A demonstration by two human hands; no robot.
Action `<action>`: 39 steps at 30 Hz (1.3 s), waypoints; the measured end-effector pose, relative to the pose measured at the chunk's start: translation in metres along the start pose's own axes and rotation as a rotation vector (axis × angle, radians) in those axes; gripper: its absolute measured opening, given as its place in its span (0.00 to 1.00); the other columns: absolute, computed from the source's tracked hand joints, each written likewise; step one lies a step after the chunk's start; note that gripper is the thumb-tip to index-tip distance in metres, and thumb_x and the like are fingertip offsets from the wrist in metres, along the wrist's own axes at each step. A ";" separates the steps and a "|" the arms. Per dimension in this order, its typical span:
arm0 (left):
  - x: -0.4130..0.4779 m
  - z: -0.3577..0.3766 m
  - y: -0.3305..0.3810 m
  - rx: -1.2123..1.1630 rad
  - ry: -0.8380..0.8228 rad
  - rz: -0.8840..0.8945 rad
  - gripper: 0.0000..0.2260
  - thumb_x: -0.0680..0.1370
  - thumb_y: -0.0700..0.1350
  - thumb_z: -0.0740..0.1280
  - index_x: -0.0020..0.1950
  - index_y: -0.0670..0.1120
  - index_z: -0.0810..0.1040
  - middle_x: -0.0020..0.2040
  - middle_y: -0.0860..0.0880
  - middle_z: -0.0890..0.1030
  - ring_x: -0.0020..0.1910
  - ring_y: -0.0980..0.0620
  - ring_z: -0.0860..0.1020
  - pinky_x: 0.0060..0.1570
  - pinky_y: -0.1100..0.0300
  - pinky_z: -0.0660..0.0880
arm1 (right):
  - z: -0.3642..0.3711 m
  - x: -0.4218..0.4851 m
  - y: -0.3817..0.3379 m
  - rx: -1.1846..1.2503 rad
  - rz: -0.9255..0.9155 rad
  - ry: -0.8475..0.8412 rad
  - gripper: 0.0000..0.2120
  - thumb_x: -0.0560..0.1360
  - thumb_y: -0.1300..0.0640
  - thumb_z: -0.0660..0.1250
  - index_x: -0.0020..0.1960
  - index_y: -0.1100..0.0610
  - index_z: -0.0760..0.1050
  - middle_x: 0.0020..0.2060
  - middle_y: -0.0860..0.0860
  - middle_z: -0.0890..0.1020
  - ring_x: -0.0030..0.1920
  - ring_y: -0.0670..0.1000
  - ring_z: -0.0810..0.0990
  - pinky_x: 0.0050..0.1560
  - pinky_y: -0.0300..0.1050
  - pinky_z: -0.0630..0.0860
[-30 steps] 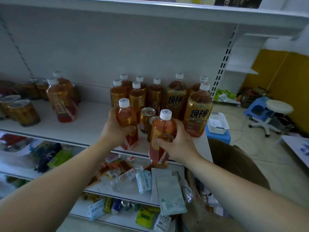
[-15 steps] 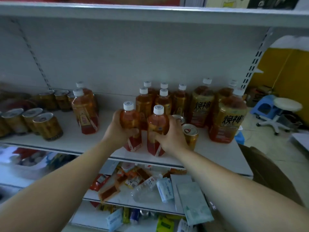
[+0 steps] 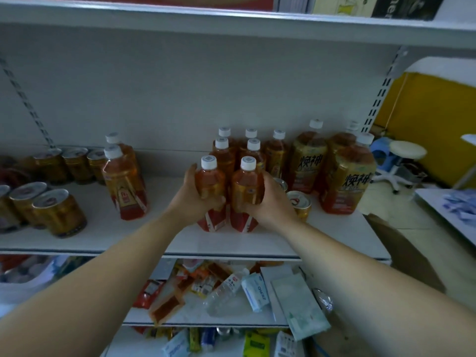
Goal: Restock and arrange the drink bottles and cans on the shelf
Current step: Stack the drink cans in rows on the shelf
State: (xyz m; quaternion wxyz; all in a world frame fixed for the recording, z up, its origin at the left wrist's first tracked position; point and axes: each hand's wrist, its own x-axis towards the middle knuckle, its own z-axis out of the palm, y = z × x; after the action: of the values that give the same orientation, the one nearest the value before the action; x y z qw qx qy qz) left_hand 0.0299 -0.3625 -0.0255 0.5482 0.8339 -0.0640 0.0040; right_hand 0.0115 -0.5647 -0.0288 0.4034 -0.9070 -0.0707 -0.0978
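Shelf [image 3: 103, 235] now bears both bottles [image 3: 210, 182], left hand [image 3: 189, 202] and right hand [image 3: 271, 206] fingers [image 3: 215, 200] clamped round them.

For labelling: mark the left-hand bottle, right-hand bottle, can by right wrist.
left-hand bottle [image 3: 209, 162]: head view, cap.
right-hand bottle [image 3: 248, 163]: head view, cap.
can by right wrist [image 3: 298, 200]: head view, lid.

Frame edge cuts leftmost can [image 3: 3, 212], rear bottles [image 3: 251, 134] mostly hidden

On my right I see 1 white round-seat stool [image 3: 408, 150] near the yellow wall [image 3: 438, 112], 1 blue plastic stool [image 3: 380, 153] just beside it, a brown cardboard box [image 3: 401, 253] nearer me, and a ZERO-labelled packet [image 3: 256, 292] below.
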 end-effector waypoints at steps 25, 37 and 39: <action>-0.020 0.162 0.058 0.483 0.087 0.089 0.37 0.73 0.52 0.70 0.76 0.51 0.54 0.76 0.48 0.56 0.73 0.44 0.57 0.68 0.53 0.59 | -0.096 -0.040 0.122 -0.073 0.152 -0.049 0.35 0.64 0.43 0.76 0.66 0.51 0.66 0.58 0.51 0.77 0.57 0.53 0.77 0.49 0.41 0.69; -0.001 0.191 0.052 0.624 0.082 0.040 0.25 0.75 0.46 0.69 0.68 0.43 0.64 0.70 0.42 0.57 0.66 0.34 0.63 0.66 0.44 0.63 | -0.110 -0.052 0.136 0.007 0.135 -0.006 0.29 0.62 0.39 0.75 0.57 0.46 0.68 0.49 0.43 0.74 0.48 0.46 0.73 0.45 0.41 0.66; -0.001 0.190 0.052 0.556 0.114 0.043 0.20 0.73 0.45 0.71 0.60 0.45 0.67 0.66 0.45 0.58 0.56 0.37 0.71 0.56 0.49 0.70 | -0.110 -0.054 0.136 0.025 0.128 -0.003 0.29 0.61 0.39 0.74 0.56 0.45 0.68 0.49 0.43 0.75 0.48 0.46 0.74 0.44 0.41 0.67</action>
State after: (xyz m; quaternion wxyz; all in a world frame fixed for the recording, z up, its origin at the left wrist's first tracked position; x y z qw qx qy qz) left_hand 0.0111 -0.5562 -0.0537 0.3010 0.9491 -0.0473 0.0799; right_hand -0.0256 -0.7398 -0.0668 0.4201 -0.9047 -0.0142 -0.0697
